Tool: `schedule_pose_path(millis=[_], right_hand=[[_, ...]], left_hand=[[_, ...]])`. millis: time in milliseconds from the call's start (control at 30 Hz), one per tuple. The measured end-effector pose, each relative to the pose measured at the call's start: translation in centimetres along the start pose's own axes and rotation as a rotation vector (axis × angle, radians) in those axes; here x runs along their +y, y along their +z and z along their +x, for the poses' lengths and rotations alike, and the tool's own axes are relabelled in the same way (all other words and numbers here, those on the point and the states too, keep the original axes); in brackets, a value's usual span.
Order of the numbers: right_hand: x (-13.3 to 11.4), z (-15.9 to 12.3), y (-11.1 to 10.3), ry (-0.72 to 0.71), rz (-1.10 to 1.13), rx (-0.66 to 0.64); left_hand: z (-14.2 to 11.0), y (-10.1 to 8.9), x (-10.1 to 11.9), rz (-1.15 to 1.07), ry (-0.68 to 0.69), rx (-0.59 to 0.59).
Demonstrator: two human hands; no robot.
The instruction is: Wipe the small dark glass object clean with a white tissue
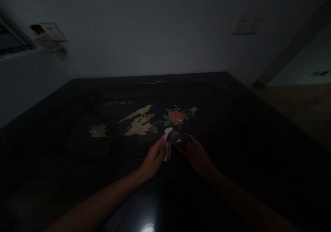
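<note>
Left hand [153, 159]: fingers closed on white tissue [167, 145]
Right hand [197, 155]: fingers curled on dark object [178, 137]
Dark object: held between both hands, seemingly lengthwise left-to-right, tissue against left end
Flower inlay [176, 117]: seen just beyond

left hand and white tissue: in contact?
Touching: the head view shows the left hand gripping the white tissue along its near-left side, no gap between.

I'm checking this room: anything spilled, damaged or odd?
Nothing looks plainly spilled or damaged, though it's dim. Only the bright white glare on the glossy black tabletop, low in view, stands out, probably a reflection.
</note>
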State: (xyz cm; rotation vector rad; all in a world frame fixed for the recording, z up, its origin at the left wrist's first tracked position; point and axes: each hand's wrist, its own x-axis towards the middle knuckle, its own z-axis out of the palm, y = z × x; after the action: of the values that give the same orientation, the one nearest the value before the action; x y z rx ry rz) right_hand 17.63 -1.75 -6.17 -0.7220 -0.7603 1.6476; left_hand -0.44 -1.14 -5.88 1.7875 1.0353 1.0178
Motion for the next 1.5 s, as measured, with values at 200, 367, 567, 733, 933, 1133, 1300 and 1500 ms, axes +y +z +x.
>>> schedule_pose_path(millis=[200,367,567,733,933,1133,1300,1500], right_hand=[[-0.3,-0.3,0.0,0.014,-0.039,-0.042],[0.0,0.0,-0.3,0.053,-0.030,0.006],[-0.1,0.1,0.1,0.082,-0.009,0.007],[-0.6,-0.1,0.3,0.112,-0.048,0.037],[-0.2,-0.1,0.0,0.072,-0.077,0.022],[0.2,-0.1,-0.2,0.020,-0.046,-0.022],[0.2,-0.1,-0.3,-0.010,-0.057,-0.012],[0.2,-0.2,0.0,0.002,-0.054,-0.032]], left_hand=[[-0.6,-0.1,-0.1,0.076,0.143,0.030],[-0.6,-0.3,0.6,0.206,0.336,-0.043],[-0.5,-0.1,1.0,0.429,0.567,-0.103],[-0.8,0.0,0.8,0.635,0.715,-0.132],[-0.8,0.2,0.7,0.493,0.627,-0.097],[-0.7,-0.3,1.0,0.212,0.394,-0.017],[-0.4,-0.4,0.1,0.092,0.204,0.027],[-0.3,0.0,-0.3,0.035,0.048,0.035]])
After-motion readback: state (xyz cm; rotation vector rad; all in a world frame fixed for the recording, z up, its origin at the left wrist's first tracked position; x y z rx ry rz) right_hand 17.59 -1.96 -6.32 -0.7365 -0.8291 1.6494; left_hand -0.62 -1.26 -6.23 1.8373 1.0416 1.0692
